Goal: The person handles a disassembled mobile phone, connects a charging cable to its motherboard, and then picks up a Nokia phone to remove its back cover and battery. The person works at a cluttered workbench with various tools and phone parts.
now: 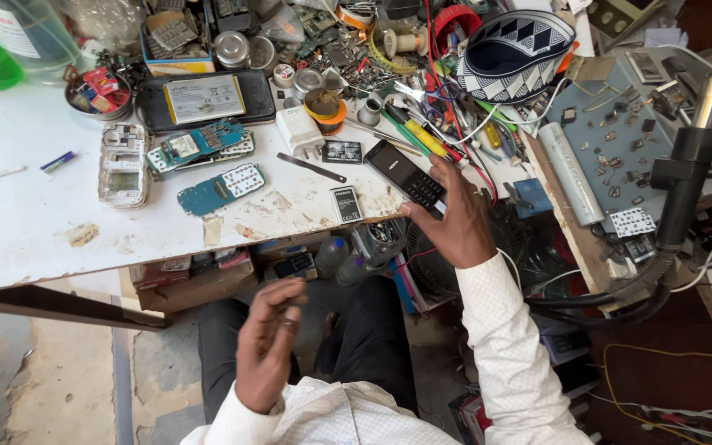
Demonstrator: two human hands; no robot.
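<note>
The person's right hand (455,218) is reaching over the near edge of the counter (26,222), fingers (442,177) spread open, fingertips touching the black keypad phone (405,175) lying near that edge. In my judgement, a sound pickup calls for closing around both long sides, clear of the small battery (345,203) lying close to its left. The left hand (267,346) is hovering over the lap, fingers loosely curled, holding nothing.
</note>
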